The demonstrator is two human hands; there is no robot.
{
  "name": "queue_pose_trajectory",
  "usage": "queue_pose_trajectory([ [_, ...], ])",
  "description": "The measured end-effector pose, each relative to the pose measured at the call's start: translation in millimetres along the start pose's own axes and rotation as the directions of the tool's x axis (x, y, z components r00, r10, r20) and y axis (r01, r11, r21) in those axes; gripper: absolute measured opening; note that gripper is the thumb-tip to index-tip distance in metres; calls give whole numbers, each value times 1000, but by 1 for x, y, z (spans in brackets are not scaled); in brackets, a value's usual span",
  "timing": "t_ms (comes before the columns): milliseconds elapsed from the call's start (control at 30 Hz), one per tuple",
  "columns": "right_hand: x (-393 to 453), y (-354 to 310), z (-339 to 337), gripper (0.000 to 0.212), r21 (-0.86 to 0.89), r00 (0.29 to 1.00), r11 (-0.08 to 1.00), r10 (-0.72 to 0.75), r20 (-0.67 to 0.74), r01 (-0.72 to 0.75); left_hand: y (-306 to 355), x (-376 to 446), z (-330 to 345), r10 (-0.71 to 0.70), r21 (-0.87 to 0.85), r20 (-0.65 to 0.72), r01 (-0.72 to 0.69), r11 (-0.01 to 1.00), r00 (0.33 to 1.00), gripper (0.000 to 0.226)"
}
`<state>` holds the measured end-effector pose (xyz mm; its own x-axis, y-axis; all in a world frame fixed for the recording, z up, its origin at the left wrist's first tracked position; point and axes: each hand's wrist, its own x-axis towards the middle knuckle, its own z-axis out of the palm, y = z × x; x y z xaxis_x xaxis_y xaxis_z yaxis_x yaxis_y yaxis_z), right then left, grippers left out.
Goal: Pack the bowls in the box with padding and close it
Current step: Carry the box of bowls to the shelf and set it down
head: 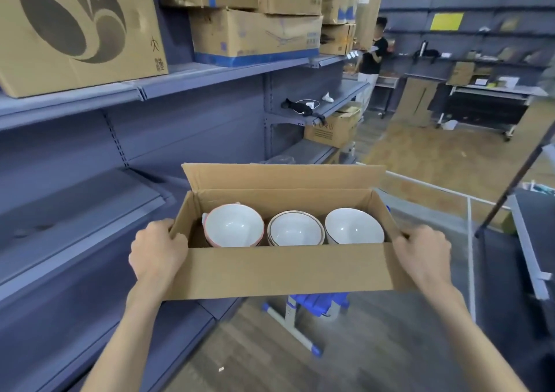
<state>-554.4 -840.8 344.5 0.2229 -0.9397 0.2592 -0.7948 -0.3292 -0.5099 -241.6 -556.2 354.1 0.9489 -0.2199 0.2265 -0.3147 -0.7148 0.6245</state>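
Holding the box (288,271) up in the air, I have one hand at each short end. My left hand (157,252) curls its grip over the left end wall, fingers wrapped round the top edge of the cardboard; my right hand (422,258) does the same at the right end, its grip clenched on that rim. Inside the box sit three groups of white bowls in a row: the pink-rimmed bowl (234,226) toward the left end, the brown-rimmed bowl (295,229) in the middle just beside it, and the dark-rimmed bowl (354,226) toward the right end. The pink-rimmed and brown-rimmed ones look like stacks (I can see more than one rim at each). The far flap (282,176) of the box stands upright behind the bowls, so the top is open, and the near wall faces me. Left of the box run the grey shelves (75,211), with large cartons (255,35) on the upper shelf above it. Below the box stands a blue stool (315,303) on the wooden floor (270,355). Far beyond the box, a person in a black shirt (372,55) stands by the shelving.
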Motion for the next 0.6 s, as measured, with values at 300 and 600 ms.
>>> queue_pose_trajectory([
  [300,74,-3,30,47,7,997,997,-78,-23,79,31,29,46,-54,-34,-14,53,998,998,21],
  [600,176,-27,98,43,-1,994,994,-105,-22,105,57,109,108,-76,-37,-11,76,996,997,23],
])
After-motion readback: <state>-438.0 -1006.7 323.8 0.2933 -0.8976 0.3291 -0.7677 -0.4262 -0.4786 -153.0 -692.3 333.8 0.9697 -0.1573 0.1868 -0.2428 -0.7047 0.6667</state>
